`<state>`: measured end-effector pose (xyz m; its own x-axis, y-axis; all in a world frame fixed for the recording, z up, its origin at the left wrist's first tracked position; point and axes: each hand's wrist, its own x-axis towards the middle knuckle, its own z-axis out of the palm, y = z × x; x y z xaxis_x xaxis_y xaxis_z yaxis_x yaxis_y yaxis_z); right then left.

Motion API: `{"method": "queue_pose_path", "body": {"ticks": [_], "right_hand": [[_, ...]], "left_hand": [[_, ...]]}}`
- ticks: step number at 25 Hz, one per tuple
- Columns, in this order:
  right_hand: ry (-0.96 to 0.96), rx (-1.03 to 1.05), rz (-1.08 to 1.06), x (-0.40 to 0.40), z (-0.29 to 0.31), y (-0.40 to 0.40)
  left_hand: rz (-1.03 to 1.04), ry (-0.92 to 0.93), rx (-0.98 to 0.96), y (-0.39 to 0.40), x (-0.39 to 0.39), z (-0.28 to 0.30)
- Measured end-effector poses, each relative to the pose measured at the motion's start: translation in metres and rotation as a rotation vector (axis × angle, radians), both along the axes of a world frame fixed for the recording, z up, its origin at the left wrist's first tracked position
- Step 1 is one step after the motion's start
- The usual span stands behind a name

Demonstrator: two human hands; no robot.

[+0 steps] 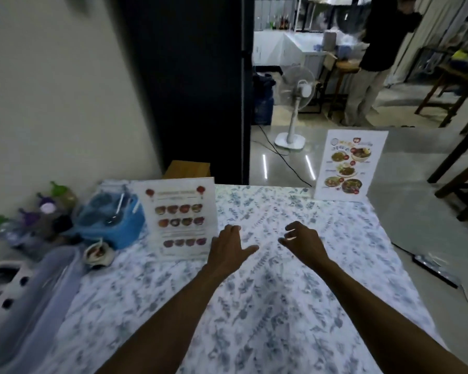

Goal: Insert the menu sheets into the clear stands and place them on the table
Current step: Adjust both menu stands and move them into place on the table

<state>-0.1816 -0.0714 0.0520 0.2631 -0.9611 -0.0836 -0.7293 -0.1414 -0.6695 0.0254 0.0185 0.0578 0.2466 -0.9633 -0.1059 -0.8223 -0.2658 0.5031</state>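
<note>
Two clear stands with menu sheets stand upright on the table point(268, 306), which has a blue floral cloth. The left menu stand point(180, 217) shows rows of small dish photos. The right menu stand point(347, 164) sits at the far right corner and shows larger dish photos. My left hand point(229, 245) hovers just right of the left stand's lower edge, fingers spread, holding nothing. My right hand point(303, 240) is over the middle of the table, fingers apart and curled, empty.
A blue condiment caddy point(111, 220), several bottles point(46, 209), a small sauce bowl point(97, 253) and a grey holder point(25, 298) crowd the table's left side. Beyond the far edge are a white pedestal fan point(296, 103), a standing person point(376, 55) and wooden furniture point(454, 87).
</note>
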Motion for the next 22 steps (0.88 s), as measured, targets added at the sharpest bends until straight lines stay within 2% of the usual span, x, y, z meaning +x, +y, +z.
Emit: {"method": "queue_pose_path", "body": {"ticks": [6, 11, 15, 22], "right_hand": [[0.01, 0.012, 0.195, 0.105, 0.0, 0.075], [0.072, 0.014, 0.303, 0.15, -0.008, 0.096], [0.153, 0.053, 0.234, 0.164, -0.024, 0.089], [0.144, 0.102, 0.139, 0.186, -0.052, 0.04]], "left_hand": [[0.159, 0.021, -0.005, 0.093, 0.088, -0.001], [0.272, 0.052, -0.004, 0.136, 0.125, -0.003], [0.381, 0.121, -0.009, 0.141, 0.16, -0.011], [0.52, 0.197, 0.034, 0.108, 0.205, -0.045]]}}
